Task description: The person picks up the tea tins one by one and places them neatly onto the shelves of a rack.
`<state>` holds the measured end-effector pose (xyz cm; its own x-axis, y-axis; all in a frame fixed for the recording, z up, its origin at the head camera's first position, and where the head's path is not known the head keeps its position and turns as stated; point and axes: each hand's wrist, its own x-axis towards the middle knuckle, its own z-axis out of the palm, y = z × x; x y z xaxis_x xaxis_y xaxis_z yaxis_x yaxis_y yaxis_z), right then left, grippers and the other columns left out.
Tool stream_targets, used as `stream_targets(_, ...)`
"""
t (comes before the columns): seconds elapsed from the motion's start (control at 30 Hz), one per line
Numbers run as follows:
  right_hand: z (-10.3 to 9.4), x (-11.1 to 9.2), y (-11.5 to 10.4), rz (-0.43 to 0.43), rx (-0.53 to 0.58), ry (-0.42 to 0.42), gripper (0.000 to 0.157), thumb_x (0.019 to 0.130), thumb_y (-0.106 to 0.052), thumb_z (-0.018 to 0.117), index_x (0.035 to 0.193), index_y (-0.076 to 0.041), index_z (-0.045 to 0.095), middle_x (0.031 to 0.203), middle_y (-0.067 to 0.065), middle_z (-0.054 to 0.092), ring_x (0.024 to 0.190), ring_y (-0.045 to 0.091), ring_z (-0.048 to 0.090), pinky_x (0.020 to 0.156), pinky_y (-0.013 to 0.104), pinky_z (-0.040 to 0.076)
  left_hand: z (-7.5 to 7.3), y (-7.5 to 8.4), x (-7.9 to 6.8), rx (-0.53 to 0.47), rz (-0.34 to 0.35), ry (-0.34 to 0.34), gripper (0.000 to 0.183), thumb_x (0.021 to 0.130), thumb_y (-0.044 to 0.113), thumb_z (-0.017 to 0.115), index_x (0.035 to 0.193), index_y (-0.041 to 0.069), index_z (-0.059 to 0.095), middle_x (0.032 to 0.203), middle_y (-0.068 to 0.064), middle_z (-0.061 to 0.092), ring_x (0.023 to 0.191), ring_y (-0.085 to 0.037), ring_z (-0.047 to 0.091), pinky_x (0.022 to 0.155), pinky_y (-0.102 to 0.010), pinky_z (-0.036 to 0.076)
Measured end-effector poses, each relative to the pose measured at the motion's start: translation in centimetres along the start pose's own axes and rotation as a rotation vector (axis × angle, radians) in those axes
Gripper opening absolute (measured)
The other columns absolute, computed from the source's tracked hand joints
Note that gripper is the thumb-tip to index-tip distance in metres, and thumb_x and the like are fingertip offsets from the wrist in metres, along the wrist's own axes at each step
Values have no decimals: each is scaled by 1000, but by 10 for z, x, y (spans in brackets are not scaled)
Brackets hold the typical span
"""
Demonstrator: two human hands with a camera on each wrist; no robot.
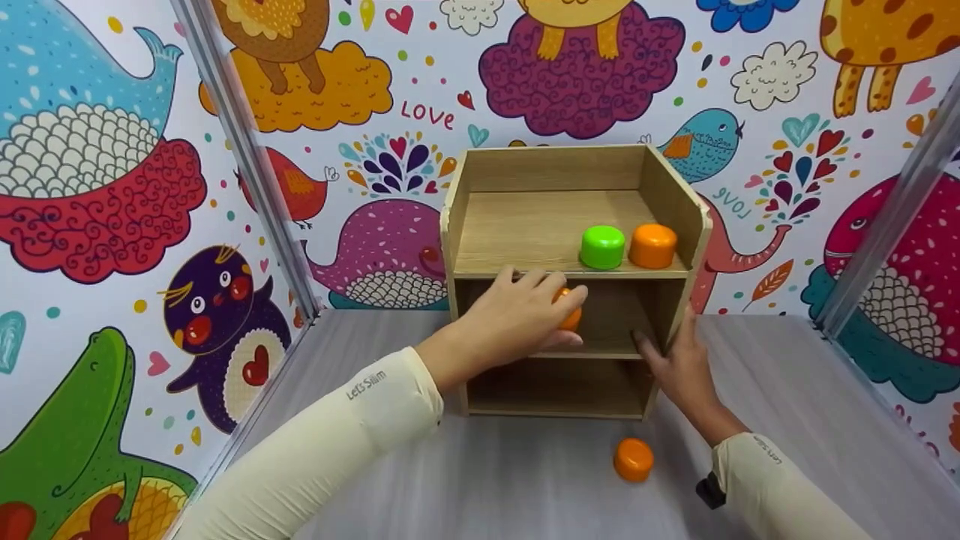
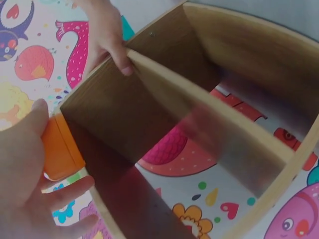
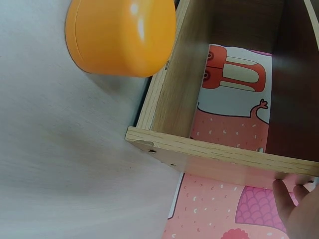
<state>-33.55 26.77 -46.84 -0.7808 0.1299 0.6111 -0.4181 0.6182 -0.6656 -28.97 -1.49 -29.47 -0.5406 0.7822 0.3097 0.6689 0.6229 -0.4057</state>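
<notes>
Possibly the orange block [image 1: 571, 309], gripped by the left hand [image 1: 521, 311] near the shelf [image 1: 540, 217], could drop if an edge knocks it, while the right hand [image 1: 686, 371] clasps the right wall [image 3: 224, 152].

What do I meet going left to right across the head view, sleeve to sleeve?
Left sleeve, held orange piece in the left hand, green piece on the top shelf, second orange piece beside it, right sleeve.
</notes>
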Motion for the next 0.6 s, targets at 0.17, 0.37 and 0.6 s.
stream_targets(0.17, 0, 0, 0, -13, 4, 6, 93, 82, -27, 72, 149, -34, 7, 136, 17, 44, 117, 36, 51, 94, 59, 38, -8, -11, 5, -21, -33, 4, 63, 90, 64, 37, 137, 23, 40, 124, -5, 52, 115, -26, 50, 95, -56, 39)
stream_targets(0.37, 0, 0, 0, -5, 9, -10, 93, 83, -29, 71, 149, -31, 7, 137, 17, 43, 118, 37, 50, 94, 59, 38, -13, -23, 13, -42, -56, 12, 61, 89, 64, 37, 134, 23, 41, 122, -5, 52, 114, -25, 50, 93, -53, 39)
stream_targets(0.6, -1, 0, 0, -7, 15, -14, 92, 83, -28, 71, 149, -30, 8, 136, 16, 44, 117, 38, 51, 93, 60, 38, -12, -34, 22, -75, -96, 5, 59, 89, 64, 38, 133, 24, 41, 122, -4, 51, 114, -24, 49, 90, -49, 38)
